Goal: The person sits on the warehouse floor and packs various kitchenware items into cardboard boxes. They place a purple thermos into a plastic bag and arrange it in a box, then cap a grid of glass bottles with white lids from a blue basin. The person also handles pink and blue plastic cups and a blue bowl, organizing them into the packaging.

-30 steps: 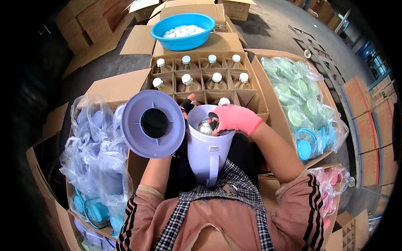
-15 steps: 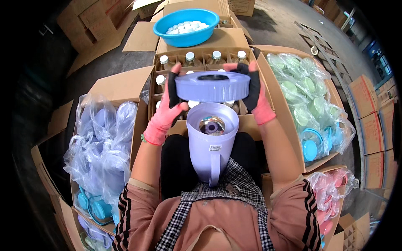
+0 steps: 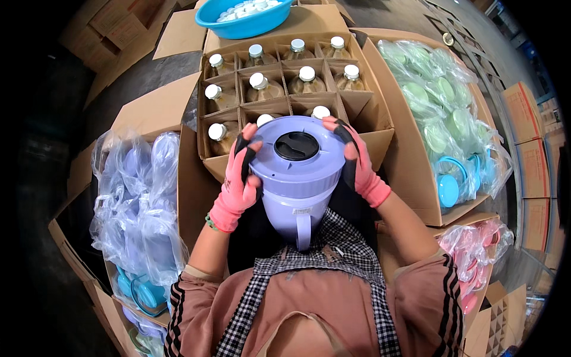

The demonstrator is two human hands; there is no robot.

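Note:
A purple round lid [image 3: 279, 169] with a black disc [image 3: 296, 146] in its middle sits on top of a purple jug [image 3: 282, 208]. The jug stands between my knees, its handle [image 3: 304, 231] facing me. My left hand [image 3: 236, 184], in a pink and black glove with bare fingertips, grips the lid's left side. From the other side my right hand [image 3: 360, 163], gloved alike, holds the right rim with curved fingers. The lid covers the jug's mouth. Whether it is seated evenly all round, I cannot tell.
Ahead is a divided cardboard box [image 3: 372, 113] of glass bottles with white caps. Behind it a blue basin [image 3: 244, 28] holds white pieces. Bagged purple parts [image 3: 140, 196] fill a left box; bagged green parts [image 3: 440, 113] and pink parts [image 3: 473, 256] lie in boxes at the right.
Both hands have lowered the lid from above the bottle box onto the jug, hiding its shiny inside. My view has tilted, so the bottle box shows more fully.

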